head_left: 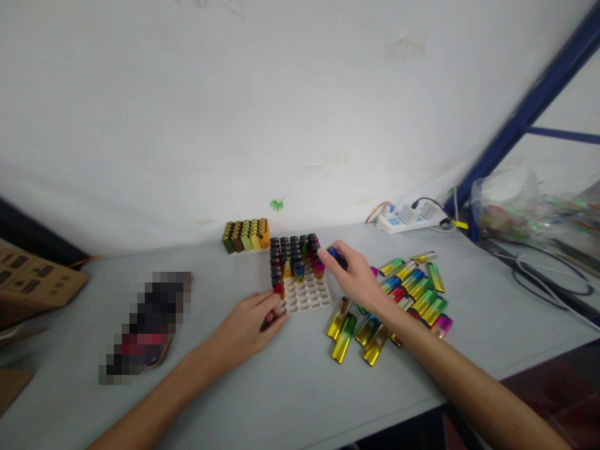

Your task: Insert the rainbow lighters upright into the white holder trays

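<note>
A white tray with rows of round holes (pixel 307 300) lies on the table, its back and left rows filled with upright lighters (pixel 284 247). My left hand (pixel 260 319) is closed at the tray's front left corner, beside a red lighter (pixel 278 286). Something dark shows between its curled fingers, too small to make out. Over the tray's right side, my right hand (pixel 351 272) grips a lighter with a blue and black end (pixel 335 255); the palm hides the rest. Beneath and beyond my right forearm lies a loose pile of shiny, multicoloured lighters (pixel 424 300).
Behind the tray, a block of gold-topped lighters (pixel 246 236) stands near the wall. A white power strip (pixel 412 217) with plugs and cables sits at the back right, near a clear plastic bag (pixel 525 200). A pixelated dark object (pixel 150 325) and cardboard boxes (pixel 37 278) are leftward.
</note>
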Demonstrator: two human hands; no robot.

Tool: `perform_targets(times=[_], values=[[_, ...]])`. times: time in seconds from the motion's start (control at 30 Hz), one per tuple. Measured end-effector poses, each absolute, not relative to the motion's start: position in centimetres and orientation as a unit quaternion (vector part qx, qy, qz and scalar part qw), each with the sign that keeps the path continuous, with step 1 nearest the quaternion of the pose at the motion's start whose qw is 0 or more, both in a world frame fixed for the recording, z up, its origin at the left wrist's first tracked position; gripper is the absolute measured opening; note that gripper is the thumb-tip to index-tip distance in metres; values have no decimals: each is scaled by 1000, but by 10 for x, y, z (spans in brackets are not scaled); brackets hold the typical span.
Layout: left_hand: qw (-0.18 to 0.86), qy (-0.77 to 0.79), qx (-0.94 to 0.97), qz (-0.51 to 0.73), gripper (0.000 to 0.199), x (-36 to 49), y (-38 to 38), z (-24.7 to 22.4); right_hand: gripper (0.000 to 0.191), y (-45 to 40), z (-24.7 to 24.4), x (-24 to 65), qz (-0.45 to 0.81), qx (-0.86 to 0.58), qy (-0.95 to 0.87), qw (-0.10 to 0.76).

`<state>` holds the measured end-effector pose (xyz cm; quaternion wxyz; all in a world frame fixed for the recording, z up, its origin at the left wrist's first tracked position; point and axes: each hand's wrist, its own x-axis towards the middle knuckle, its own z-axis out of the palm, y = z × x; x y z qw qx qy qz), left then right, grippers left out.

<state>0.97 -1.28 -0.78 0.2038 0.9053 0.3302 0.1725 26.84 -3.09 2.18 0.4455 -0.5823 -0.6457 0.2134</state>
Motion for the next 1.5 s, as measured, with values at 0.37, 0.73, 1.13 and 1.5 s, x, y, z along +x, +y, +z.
perform_targets(times=[0.37, 0.73, 1.13, 1.5], values=[[211, 328, 903, 179, 20, 11, -15, -7, 29, -43, 44, 265, 73, -497, -777, 379], [202, 334, 905, 168, 20, 10, -14, -10, 34, -35, 26, 254, 20, -531, -825, 191], [205, 331, 905, 171, 21, 10, -14, -8, 44, -39, 39, 250, -20, -615, -765, 190], [207, 333, 903, 174, 27, 11, -13, -5, 30, -72, 77, 382, 85, -637, -732, 226]])
